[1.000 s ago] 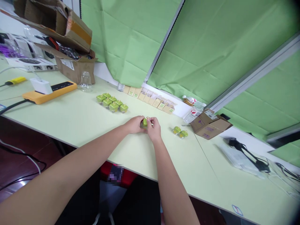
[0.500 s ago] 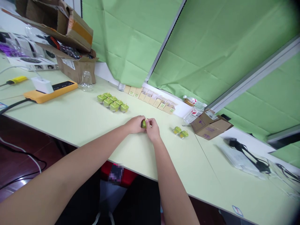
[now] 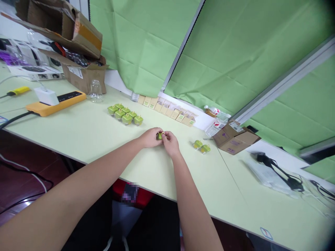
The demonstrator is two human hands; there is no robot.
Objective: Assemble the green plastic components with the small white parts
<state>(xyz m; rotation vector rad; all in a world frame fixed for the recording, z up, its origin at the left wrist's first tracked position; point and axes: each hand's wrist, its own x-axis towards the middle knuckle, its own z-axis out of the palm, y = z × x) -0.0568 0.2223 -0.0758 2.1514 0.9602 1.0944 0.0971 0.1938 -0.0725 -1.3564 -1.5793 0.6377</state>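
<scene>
My left hand (image 3: 149,138) and my right hand (image 3: 171,144) meet over the pale green table (image 3: 86,136). Both pinch one small green piece (image 3: 159,135) between their fingertips, with a little ring showing at its top. A cluster of several similar green pieces (image 3: 125,115) stands to the left. Two more green pieces (image 3: 201,146) lie to the right of my hands.
A row of small tan boxes (image 3: 167,109) lines the back edge under the green curtain. A small open carton (image 3: 235,138) sits at right, plastic bags with black cables (image 3: 280,174) beyond it. A yellow power strip (image 3: 56,101), a clear bottle (image 3: 95,91) and stacked cartons (image 3: 70,38) stand at left.
My hands stay together on the green piece; the fingers have shifted slightly around it. Nothing else on the table has moved.
</scene>
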